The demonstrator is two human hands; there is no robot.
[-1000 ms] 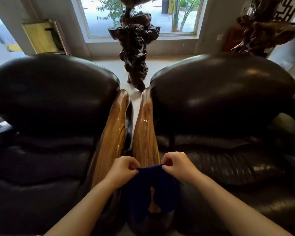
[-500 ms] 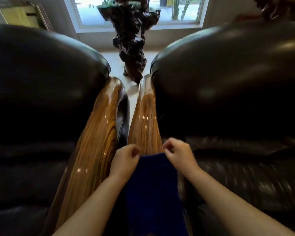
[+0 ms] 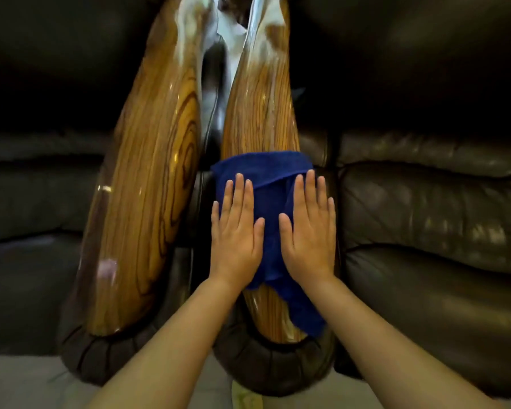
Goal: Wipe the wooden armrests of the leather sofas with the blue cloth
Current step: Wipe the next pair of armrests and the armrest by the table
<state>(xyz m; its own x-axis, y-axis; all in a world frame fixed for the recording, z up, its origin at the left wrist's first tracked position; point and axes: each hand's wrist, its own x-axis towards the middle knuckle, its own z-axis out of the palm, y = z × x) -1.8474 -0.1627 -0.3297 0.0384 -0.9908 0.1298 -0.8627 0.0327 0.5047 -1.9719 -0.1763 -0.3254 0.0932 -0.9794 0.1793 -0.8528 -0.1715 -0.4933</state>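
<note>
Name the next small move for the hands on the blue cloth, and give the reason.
Probably slide both palms forward along the right armrest. The left hand and right hand lie flat on the blue cloth, which is draped over its middle, and bare glossy wood lies beyond the cloth's far edge. The left armrest has no cloth on it.

- we see a deep blue terry cloth (image 3: 266, 172), plain, with no print on it.
- we see the right glossy wooden armrest (image 3: 260, 107), golden brown with fine straight dark grain lines.
- we see the left glossy wooden armrest (image 3: 148, 178), honey brown with dark ringed, swirling grain.
- we see dark brown-black leather sofa cushions (image 3: 431, 214), with pale sheen patches.
</note>
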